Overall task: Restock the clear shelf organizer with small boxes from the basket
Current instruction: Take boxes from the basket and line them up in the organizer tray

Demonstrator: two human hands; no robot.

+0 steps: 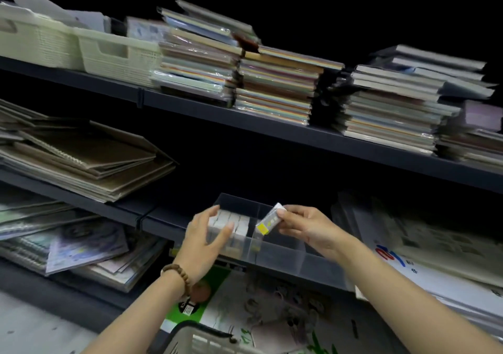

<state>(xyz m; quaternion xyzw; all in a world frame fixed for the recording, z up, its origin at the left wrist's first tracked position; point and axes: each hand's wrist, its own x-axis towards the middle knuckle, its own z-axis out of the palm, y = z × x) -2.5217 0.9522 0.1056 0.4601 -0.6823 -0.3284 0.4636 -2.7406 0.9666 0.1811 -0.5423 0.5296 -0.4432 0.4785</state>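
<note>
Hovering over the clear organizer (275,261), a small box (269,221) is pinched btwn thumb & fingertips of the right hand (307,228); the left hand (202,240) is held open, fingers spread, against the stocked boxes (241,224).

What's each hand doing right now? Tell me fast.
Left hand: open, fingers against the boxes in the organizer.
Right hand: pinching a small box.
</note>
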